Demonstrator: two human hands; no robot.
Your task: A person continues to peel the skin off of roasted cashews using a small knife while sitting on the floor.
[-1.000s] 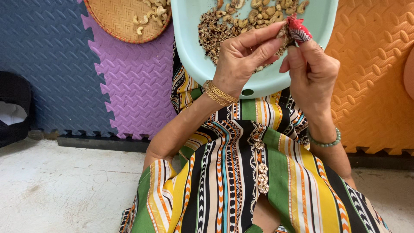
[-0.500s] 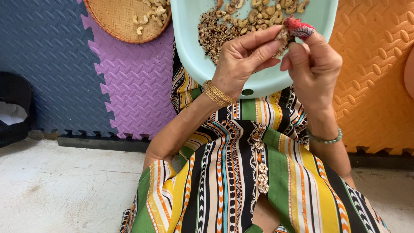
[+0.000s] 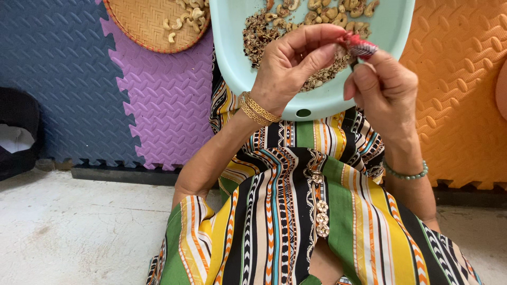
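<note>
**Hands drawn in over the tray's near rim**

Since the earlier frames your two hands have shifted only a little: the red-tipped tool has tilted from pointing up to lying more level, and your left thumb has closed in toward it. Your left hand (image 3: 296, 66) curls over the pale green tray (image 3: 317, 108), fingers bent and thumb pressed toward the fingertips; it seems to pinch something small, likely a nut, but the piece is hidden behind your fingers and you cannot tell what it is. Your right hand (image 3: 383, 87) is closed around a small tool with a red wrapped end (image 3: 360, 45); only that red end shows, the rest is buried in your grip. The two hands meet just above the heap of husks and broken skins (image 3: 261, 34) on the tray.

The tray rests on your lap, its far edge cut off by the top of the frame, so the cashew nuts (image 3: 338, 10) lying in it are only partly seen. A woven basket (image 3: 142, 24) with a few peeled kernels sits at upper left, also cropped. Gold bangles (image 3: 256, 110) ring your left wrist, a green bead bracelet (image 3: 405, 174) your right. Foam mats in blue (image 3: 53, 79), purple (image 3: 163, 105) and orange (image 3: 459, 95) lie behind; a dark object (image 3: 18, 132) at the left edge is too cropped to identify
</note>
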